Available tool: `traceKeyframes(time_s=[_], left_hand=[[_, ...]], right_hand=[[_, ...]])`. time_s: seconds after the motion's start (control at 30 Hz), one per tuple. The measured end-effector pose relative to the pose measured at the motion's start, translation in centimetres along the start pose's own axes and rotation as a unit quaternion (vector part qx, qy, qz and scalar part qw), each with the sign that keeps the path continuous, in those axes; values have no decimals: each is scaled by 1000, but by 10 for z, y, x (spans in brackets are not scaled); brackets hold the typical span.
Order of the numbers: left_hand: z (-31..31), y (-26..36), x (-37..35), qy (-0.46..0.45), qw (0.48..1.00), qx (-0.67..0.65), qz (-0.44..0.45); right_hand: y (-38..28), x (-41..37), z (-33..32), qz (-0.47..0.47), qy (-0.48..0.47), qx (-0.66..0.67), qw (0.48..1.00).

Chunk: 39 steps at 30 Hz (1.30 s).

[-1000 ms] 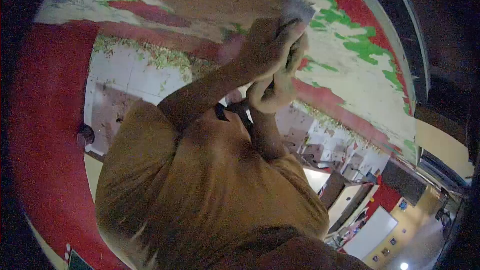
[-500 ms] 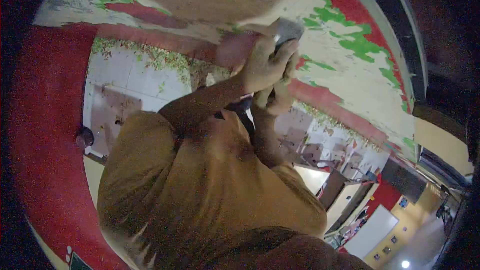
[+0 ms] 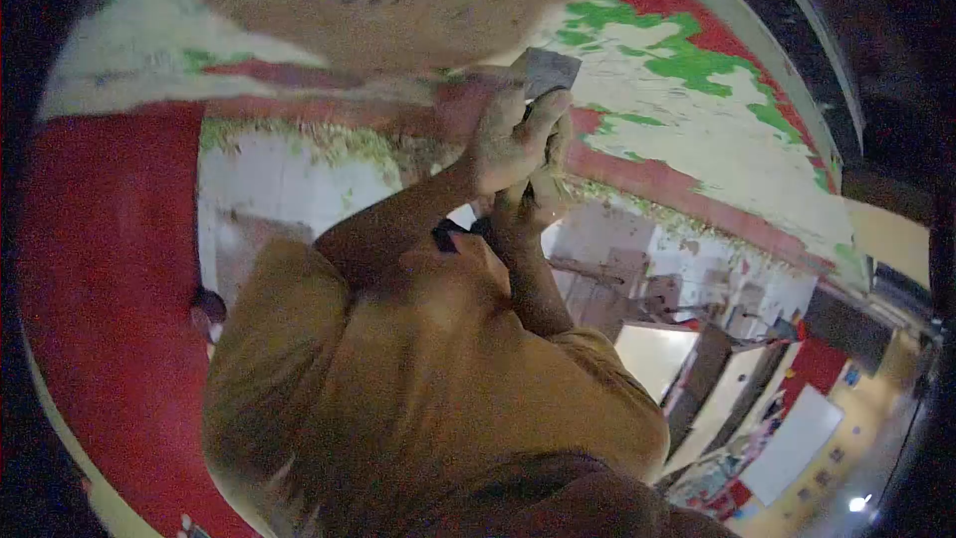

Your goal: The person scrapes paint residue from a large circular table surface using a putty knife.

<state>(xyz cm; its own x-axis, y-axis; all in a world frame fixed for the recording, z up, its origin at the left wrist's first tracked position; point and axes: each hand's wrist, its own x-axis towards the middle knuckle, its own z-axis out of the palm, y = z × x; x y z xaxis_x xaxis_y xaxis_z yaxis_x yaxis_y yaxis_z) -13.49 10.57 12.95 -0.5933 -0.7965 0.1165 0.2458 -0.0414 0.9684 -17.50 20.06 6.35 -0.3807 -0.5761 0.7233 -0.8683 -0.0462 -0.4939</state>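
A paint scraper (image 3: 551,73) with a broad grey blade is up against the peeling wall (image 3: 677,115), its edge at a patch of pale undercoat. My left hand (image 3: 508,144) is closed round the scraper close to the blade, fingers wrapped over it. Just below, my right hand (image 3: 538,201) is closed around the handle end, partly hidden behind the left hand. The handle itself is mostly covered by my fingers. Around the blade the wall shows bare brown plaster (image 3: 388,10), cream areas, green patches (image 3: 712,75) and red paint.
Paint flakes (image 3: 339,142) lie along the floor (image 3: 299,179) at the wall's foot. A red wall (image 3: 119,289) stands to my left. A dark frame (image 3: 812,50) edges the wall at right. Behind on the right are furniture and a white board (image 3: 792,448).
The scraper and both hands sit slightly further left and lower in view, and more of the blade shows. The whole view has also shifted. Both hands keep their hold.
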Motion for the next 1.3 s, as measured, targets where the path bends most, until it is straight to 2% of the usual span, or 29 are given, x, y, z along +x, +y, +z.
traceKeyframes(time_s=[0.1, 0.17, 0.2, 0.27, 0.3, 0.33, 0.37, 0.47, 0.6, 0.67, 0.77, 0.83, 0.87, 0.93, 1.0, 1.03, 1.07, 1.13, 1.17, 1.2, 1.27, 1.3], left_hand=[[5, -9, -9, 12, 994, 40, -97], [-1, 21, -2, -21, 993, 70, -94], [-5, 14, -3, -54, 988, -6, -146], [-5, 7, 2, 22, 987, 158, -5], [-5, 4, 3, 55, 969, 232, 70], [-12, 1, 8, 36, 977, 209, 37], [-18, -2, 13, 19, 982, 187, 3], [-18, 10, 13, -6, 988, 152, -22], [-13, 8, 5, -2, 998, 47, -31], [6, 67, 7, -24, 996, -43, -73], [-26, 20, 7, 61, 992, 61, -87], [-21, -2, -2, 169, 977, 68, -108], [-25, -2, -5, 126, 988, 20, -85], [-1, 49, -1, 53, 995, -59, -53], [-15, 44, -3, 63, 993, -49, -89], [-21, 41, -3, 68, 991, -44, -107], [-17, 35, -16, 58, 993, -42, -89], [-12, 26, -14, 118, 990, -8, -81], [-9, 21, -13, 147, 986, 9, -79], [9, 57, -3, 144, 984, -58, -87], [14, 64, 2, 134, 986, -62, -74], [1, 47, 1, 131, 989, 10, -63]], right_hand=[[-11, 9, 3, 7, 80, 58, 995], [-5, 8, 28, -12, 181, 105, 978], [-6, -2, 14, 77, 30, 83, 993], [-10, 12, 18, 44, 95, 110, 988], [-14, 18, 17, 32, 128, 120, 984], [-24, 20, 4, 120, 35, 160, 979], [-29, 23, 2, 120, 44, 169, 977], [-16, 17, 13, 65, 48, 204, 976], [-29, 27, 11, 101, 73, 259, 958], [-33, 47, 1, 98, 49, 328, 938], [-21, 56, 7, -6, 35, 251, 967], [-10, 70, 6, 12, 21, 283, 959], [-14, 62, 8, 31, 6, 304, 952], [-29, 46, 4, 90, -29, 359, 929], [-38, 34, 1, 102, -61, 321, 939], [-39, 22, 2, 88, -72, 255, 960], [-32, 21, 8, 62, -49, 207, 975], [-25, 27, 12, 10, 24, 135, 990], [-24, 24, 11, 25, -1, 172, 985], [-26, 33, 2, 41, -25, 207, 977], [-30, 49, -9, 64, -64, 251, 964], [-32, 54, -10, 69, -81, 265, 958]])
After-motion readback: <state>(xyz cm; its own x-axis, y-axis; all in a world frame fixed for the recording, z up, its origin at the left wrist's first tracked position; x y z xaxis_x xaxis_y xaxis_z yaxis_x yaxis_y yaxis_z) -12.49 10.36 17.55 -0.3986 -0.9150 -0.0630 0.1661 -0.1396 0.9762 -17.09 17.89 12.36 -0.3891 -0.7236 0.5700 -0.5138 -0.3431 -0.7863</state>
